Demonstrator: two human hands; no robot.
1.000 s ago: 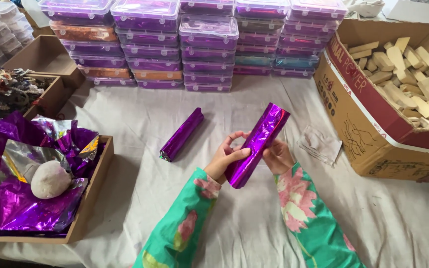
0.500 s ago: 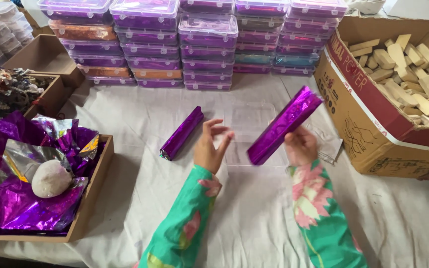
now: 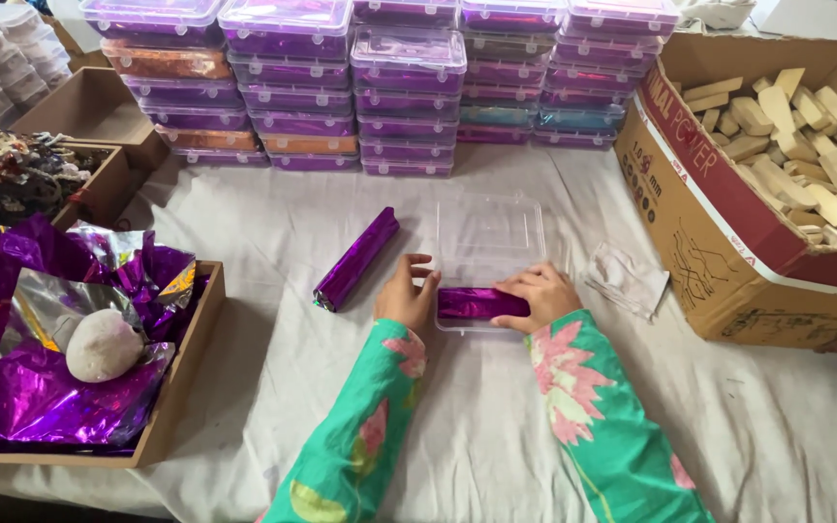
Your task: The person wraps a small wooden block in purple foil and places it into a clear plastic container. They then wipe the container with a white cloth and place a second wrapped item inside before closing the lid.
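The white cloth (image 3: 496,426) spreads under everything I have here. Taking the clear plastic box (image 3: 489,237) in front of me as the mark: to its right sits the big cardboard carton (image 3: 728,242), full of pale wooden blocks (image 3: 806,126). Behind the clear box rise the stacks of lidded boxes (image 3: 380,82), most of them showing purple inside. Far to its left is the wooden tray (image 3: 181,407) heaped with crumpled purple foil (image 3: 21,397), a pale round lump (image 3: 102,345) resting on top. Just left of the clear box lies a purple foil roll (image 3: 356,259), slanted on the cloth, apart from my fingers. Just right of the box lies a small crumpled clear bag (image 3: 625,279).

The foil-wrapped bar (image 3: 477,303) lies lengthwise along the near edge of the clear box. My left hand (image 3: 407,293) stands at the bar's left end, fingers curled and pressing against it and the box corner. My right hand (image 3: 537,293) lies over the bar's right end, fingers bent down on it, holding it in place.
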